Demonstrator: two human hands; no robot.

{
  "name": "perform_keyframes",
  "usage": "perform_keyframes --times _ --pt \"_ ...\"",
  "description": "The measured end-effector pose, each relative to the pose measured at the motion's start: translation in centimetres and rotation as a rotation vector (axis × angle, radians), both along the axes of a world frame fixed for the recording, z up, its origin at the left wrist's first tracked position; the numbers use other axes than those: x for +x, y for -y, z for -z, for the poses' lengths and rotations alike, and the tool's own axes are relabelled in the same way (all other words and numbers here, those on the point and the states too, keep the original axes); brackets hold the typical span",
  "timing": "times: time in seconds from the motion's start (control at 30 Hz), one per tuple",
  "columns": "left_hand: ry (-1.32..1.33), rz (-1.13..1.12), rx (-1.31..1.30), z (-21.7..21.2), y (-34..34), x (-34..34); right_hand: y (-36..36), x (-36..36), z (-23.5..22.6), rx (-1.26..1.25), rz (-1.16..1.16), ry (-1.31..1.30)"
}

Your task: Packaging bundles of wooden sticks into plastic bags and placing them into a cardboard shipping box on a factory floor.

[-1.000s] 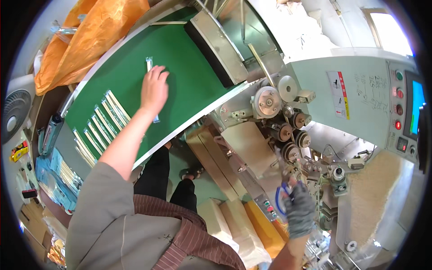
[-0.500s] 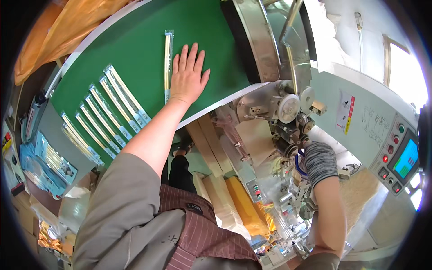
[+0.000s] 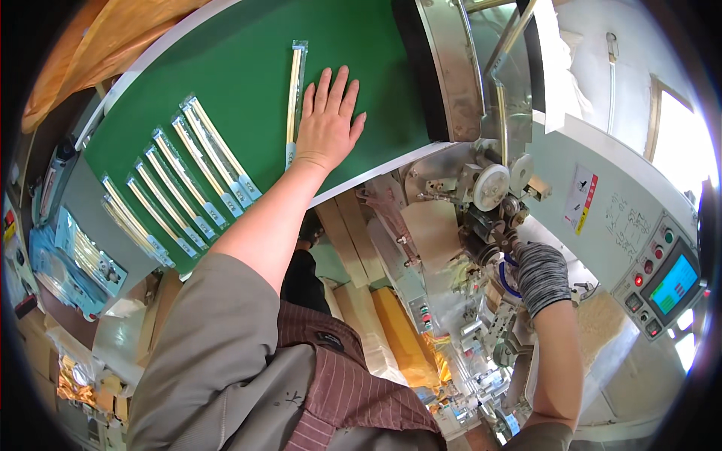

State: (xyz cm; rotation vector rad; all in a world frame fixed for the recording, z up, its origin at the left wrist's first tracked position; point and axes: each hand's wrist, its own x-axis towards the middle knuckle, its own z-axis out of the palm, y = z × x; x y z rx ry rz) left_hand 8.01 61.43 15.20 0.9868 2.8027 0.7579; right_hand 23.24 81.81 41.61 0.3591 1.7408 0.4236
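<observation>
My bare left hand point(image 3: 329, 124) lies flat on the green conveyor belt point(image 3: 248, 45), fingers stretched out and palm down. Just left of it, apart from the fingers, is a clear-wrapped pair of chopsticks point(image 3: 294, 101); its lower end comes close to my wrist. Farther left, several more wrapped chopstick packs point(image 3: 218, 143) lie slanted in a row, partly overlapping. On the machine at the right, my right hand point(image 3: 543, 274), in a grey knitted glove, is closed at a blue ring point(image 3: 507, 278). Its fingertips are hidden beneath the hand.
Rollers point(image 3: 490, 188) and metal mechanisms stand left of the gloved hand. A metal housing point(image 3: 451, 71) spans the belt's right end. A control panel point(image 3: 665, 278) with a lit screen is at far right. Bundled packs in blue wrapping point(image 3: 90, 259) lie at far left; an orange-yellow bag point(image 3: 406, 338) sits below.
The whole view has shifted and turned slightly. My left hand stays flat beside the single pack, and my gloved right hand keeps its place on the machine.
</observation>
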Motion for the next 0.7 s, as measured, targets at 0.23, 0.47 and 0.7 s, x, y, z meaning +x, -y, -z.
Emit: perform_keyframes --times 0.23,0.47,0.7 --pt "-0.014 0.001 -0.015 0.1 0.0 0.0 -0.7 1.2 0.2 -0.019 0.005 -0.104" --pt "-0.017 0.002 -0.025 0.2 0.3 0.0 0.5 4.5 0.4 -0.252 0.172 -0.134" --pt "-0.003 0.012 -0.001 -0.2 -0.8 0.3 0.9 5.8 -2.6 -0.084 0.219 -0.413"
